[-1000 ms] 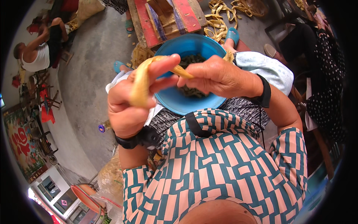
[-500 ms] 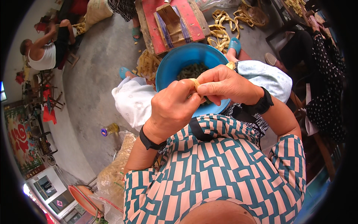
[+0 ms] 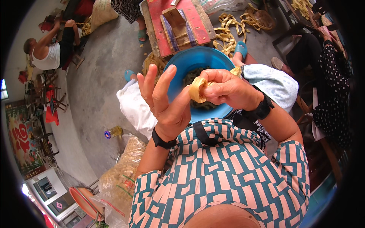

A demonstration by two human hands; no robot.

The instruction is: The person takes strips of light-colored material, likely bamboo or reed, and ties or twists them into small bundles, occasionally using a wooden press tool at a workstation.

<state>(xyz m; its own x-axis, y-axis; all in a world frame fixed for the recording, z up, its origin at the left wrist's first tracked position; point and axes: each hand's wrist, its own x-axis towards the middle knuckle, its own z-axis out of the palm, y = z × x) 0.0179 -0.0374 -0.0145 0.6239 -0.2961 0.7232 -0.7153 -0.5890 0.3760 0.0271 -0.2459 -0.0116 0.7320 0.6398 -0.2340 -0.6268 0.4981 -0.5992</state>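
A flat yellow strip, bent into a loop, is held up between my hands above a blue basin. My right hand pinches it at the loop, and a piece of the strip shows behind that hand's knuckles. My left hand has its index fingertip against the loop's left edge, the thumb mostly hidden, the other fingers raised and spread. Small dark greenish pieces lie inside the basin. Black bands sit on both wrists.
A red wooden bench with a wooden block stand is beyond the basin. Long yellow strips lie on the floor right of it. A bottle and plastic sack are at left. Other people sit on both sides.
My left hand has turned and lifted its outer fingers, which were curled before. The strip's loop now shows plainly between the hands. My right hand keeps its pinch.
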